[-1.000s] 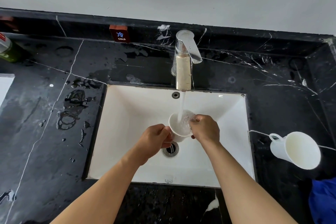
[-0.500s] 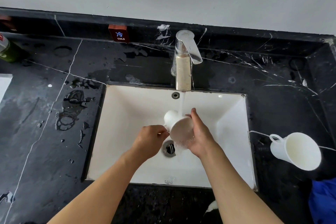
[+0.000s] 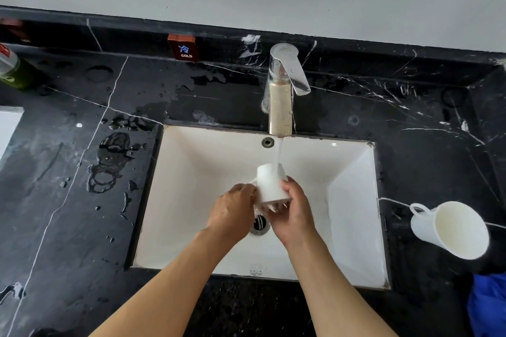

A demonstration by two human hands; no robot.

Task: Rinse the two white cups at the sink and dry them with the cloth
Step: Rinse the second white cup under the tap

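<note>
A white cup [image 3: 271, 183] is held upside down over the middle of the white sink [image 3: 353, 200], its base up under the stream falling from the chrome tap [image 3: 282, 90], water dripping from its rim above the drain [image 3: 259, 224]. The left hand [image 3: 232, 210] pinches the cup's handle side; the right hand [image 3: 294, 208] wraps its fingers around the cup's wall and rim. The second white cup [image 3: 449, 230] lies on its side on the wet black marble desk [image 3: 82, 227] near the right edge, mouth toward the camera. A blue cloth [image 3: 488, 306] sits at the desk's front right corner. A red "COLD" label [image 3: 183, 48] stands on the back ledge.
</note>
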